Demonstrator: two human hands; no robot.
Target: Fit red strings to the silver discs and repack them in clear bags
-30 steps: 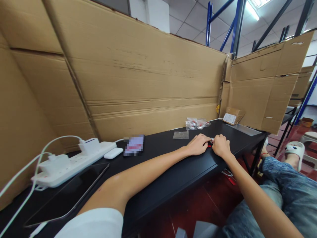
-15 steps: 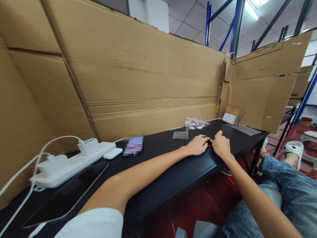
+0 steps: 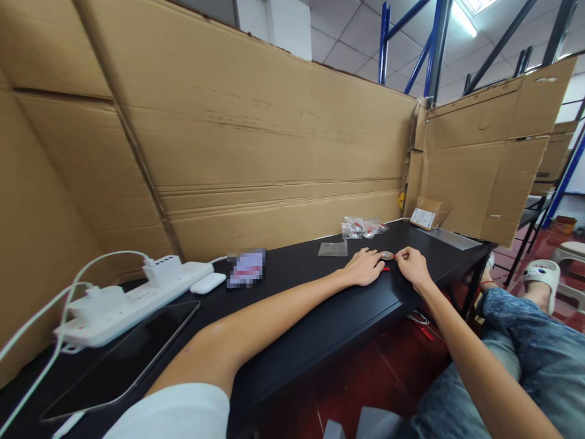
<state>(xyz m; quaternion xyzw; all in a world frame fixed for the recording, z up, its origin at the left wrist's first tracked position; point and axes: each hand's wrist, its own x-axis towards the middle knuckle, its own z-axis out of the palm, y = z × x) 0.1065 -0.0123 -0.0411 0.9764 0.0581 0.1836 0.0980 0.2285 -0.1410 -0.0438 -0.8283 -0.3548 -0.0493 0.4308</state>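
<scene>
A small shiny, oval, silvery disc [image 3: 386, 256] with red bits at its edge lies on the black table. My left hand [image 3: 364, 267] rests flat on the tabletop, fingers stretched out, fingertips at the disc's left edge. On the other side my right hand [image 3: 412, 267] is closed in a pinch at the disc's right edge, where a bit of red cord shows between thumb and finger. Another short red piece [image 3: 386, 269] lies just below the disc, near my left fingers.
Behind my hands are a flat clear plastic bag [image 3: 333, 249] and several small bagged items [image 3: 361, 228]. A cardboard packet [image 3: 429, 214] stands far right. Left are a phone [image 3: 247, 268], a power strip [image 3: 137, 299] and a tablet [image 3: 125, 360]. Cardboard walls [image 3: 274, 140] enclose the table [image 3: 320, 329].
My right hand has shifted slightly right and turned, now pinching at the disc's right edge. More of the disc shows between the hands. My left hand has stayed nearly still.
</scene>
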